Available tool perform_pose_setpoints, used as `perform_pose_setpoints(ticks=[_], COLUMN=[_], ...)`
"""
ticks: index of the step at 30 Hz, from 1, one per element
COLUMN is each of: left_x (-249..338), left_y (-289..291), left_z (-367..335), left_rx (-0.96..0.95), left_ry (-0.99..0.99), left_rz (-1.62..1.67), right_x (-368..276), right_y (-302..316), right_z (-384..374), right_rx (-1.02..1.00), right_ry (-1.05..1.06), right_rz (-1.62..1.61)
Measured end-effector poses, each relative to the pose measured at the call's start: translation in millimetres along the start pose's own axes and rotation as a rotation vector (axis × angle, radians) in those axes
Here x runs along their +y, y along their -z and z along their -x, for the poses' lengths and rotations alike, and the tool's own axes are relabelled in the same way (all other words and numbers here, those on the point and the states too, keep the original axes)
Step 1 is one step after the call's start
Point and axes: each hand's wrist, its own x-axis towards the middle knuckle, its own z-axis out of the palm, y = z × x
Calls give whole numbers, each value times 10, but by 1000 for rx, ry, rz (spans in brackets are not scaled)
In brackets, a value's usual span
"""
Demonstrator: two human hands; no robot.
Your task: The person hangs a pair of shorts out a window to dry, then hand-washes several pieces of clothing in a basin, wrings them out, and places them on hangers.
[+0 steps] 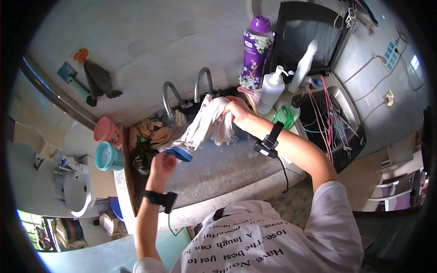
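Note:
A wet white garment point(200, 120) stretches slantwise over the stone sink point(232, 179). My right hand point(236, 109) is closed on its bunched upper part, and loose folds hang below that hand. At the lower left end of the cloth is a blue band point(180, 154), seemingly its trim. My left hand point(163, 167) has its fingers curled at this blue end, gripping it. Cloudy water lies in the sink under the garment. Tan clothes point(154, 133) and a dark cloth point(143, 159) are heaped at the sink's left side.
Two curved taps point(169, 98) stand behind the sink. On the left ledge are a pink bucket point(108, 132) and a teal bucket point(109, 157). A purple bottle point(257, 54), a white pump bottle point(271, 93) and a green bottle point(285, 117) stand right, beside a basin with hangers point(328, 120).

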Motion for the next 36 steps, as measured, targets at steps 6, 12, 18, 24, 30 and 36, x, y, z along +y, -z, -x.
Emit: perform_pose_setpoints(ticks=[6, 12, 18, 24, 30, 36], left_x=[-743, -1129, -1386, -1378, -1323, -1105], left_y=[-187, -789, -805, -635, -493, -838], left_z=[-78, 101, -257, -212, -345, -189], left_rx=[-155, -321, -458, -364, -606, -542], left_ry=[337, 611, 402, 187, 184, 489], left_rz=[198, 385, 419, 138, 157, 254], right_x=[-32, -5, 267, 334, 352, 279], right_y=[-93, -161, 19, -25, 174, 326], right_z=[-69, 183, 536, 814, 631, 104], right_rx=[-39, 28, -332, -352, 7, 132], right_ry=[95, 88, -73, -124, -133, -331], right_rz=[-57, 95, 134, 151, -362, -221])
